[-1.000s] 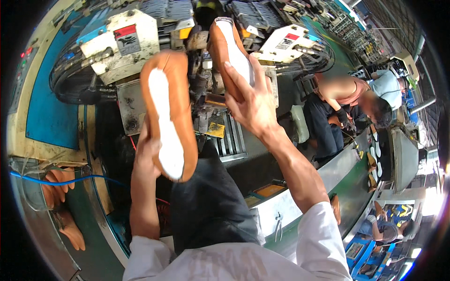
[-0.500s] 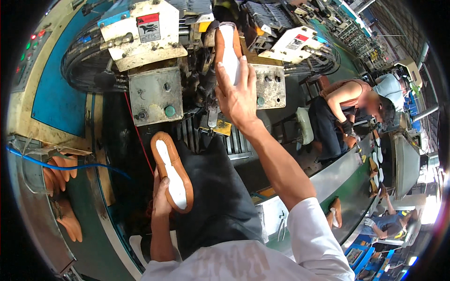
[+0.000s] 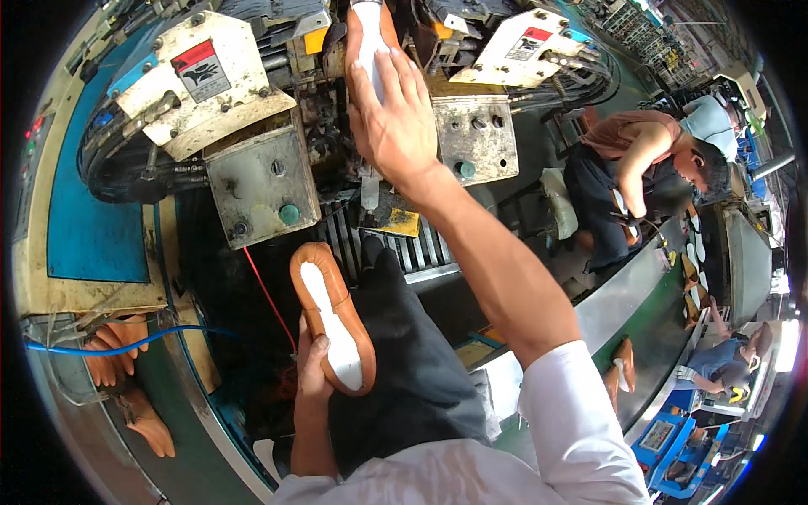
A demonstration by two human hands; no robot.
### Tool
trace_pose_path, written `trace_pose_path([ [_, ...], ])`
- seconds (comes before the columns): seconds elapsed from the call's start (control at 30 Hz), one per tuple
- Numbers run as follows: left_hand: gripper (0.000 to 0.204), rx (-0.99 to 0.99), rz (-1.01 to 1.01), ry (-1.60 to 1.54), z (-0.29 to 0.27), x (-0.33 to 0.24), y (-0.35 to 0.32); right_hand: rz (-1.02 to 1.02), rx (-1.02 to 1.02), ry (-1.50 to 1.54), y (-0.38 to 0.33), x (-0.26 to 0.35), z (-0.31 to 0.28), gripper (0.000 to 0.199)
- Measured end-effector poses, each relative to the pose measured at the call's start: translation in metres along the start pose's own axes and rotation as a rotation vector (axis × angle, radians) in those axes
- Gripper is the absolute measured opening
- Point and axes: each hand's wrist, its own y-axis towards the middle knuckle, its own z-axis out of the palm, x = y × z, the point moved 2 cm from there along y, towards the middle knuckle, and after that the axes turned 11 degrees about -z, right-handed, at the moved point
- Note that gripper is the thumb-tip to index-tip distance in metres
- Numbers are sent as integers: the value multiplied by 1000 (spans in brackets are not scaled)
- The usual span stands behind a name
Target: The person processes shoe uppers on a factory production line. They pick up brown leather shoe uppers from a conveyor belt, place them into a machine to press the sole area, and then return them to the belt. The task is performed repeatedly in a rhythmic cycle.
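Beneath the right hand [image 3: 396, 130], a cut-off brown shoe [image 3: 368, 34] lies partly hidden.

White short-sleeved shirt [image 3: 438, 473], dark trousers [image 3: 404, 358], bare fingers [image 3: 390, 77].

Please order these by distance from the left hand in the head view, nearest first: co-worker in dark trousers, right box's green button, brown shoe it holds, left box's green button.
1. Brown shoe: in the left hand.
2. Left box's green button: ahead.
3. Right box's green button: ahead, rightward.
4. Co-worker: far right.
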Motion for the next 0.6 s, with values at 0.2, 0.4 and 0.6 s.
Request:
trace_pose_path([
  [0.2,106,-9,-23,73,3,-9,23,-35,-42,-103,47,-38,42,55],
  [0.4,105,88,-57,-94,5,-11,51,-21,3,-73,62,-38,38,55],
  [0.6,101,51,44,-42,5,-10,64,-22,-53,-122,76,-44,27,62],
])
